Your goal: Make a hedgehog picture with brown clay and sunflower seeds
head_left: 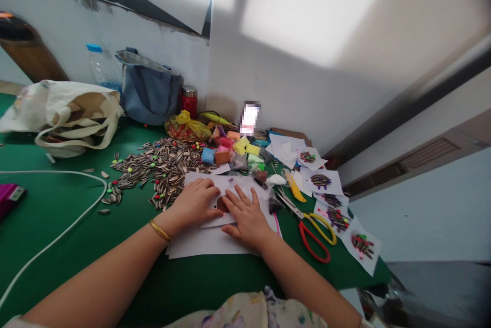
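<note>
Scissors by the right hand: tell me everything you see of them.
The scissors have silvery, metal-looking blades and two loop handles, one red, one yellow. They lie on the green table, right of the right hand, blades pointing away from the person and leftward. The loops stand apart; no hand touches them. What the tips touch is unclear.

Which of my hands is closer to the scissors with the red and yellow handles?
Your right hand. It lies on the white paper, just left of the scissors. Your left hand is farther away, beyond the right one, beside the striped seeds.
</note>
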Demonstrator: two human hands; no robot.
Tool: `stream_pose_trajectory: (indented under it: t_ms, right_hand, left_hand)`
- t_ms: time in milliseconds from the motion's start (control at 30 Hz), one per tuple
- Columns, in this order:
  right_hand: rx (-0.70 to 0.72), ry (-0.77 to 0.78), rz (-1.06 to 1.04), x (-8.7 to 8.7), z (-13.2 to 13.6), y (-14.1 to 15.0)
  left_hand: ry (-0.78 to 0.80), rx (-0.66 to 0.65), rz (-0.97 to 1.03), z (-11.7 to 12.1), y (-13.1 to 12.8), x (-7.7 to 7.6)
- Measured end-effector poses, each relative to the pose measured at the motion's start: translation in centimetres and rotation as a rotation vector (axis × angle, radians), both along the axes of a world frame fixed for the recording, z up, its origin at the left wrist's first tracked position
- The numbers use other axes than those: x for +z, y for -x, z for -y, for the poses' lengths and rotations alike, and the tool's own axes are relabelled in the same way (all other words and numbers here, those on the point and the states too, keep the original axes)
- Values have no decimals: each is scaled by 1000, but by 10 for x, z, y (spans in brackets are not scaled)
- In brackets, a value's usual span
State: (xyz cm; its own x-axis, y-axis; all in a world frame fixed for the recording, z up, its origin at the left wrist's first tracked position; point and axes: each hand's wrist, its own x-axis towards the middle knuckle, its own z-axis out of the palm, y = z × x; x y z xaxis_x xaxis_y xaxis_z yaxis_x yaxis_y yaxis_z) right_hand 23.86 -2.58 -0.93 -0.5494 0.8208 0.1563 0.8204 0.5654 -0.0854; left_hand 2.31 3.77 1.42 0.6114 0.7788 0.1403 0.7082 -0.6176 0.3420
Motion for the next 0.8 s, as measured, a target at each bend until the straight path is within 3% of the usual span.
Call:
stream_pose_trajectory:
  t_ms: [800]
  right_hand:
    - [9, -10, -56, 2, 3, 0]
  left_hand:
    - [-64, -9, -35, 1, -1, -3]
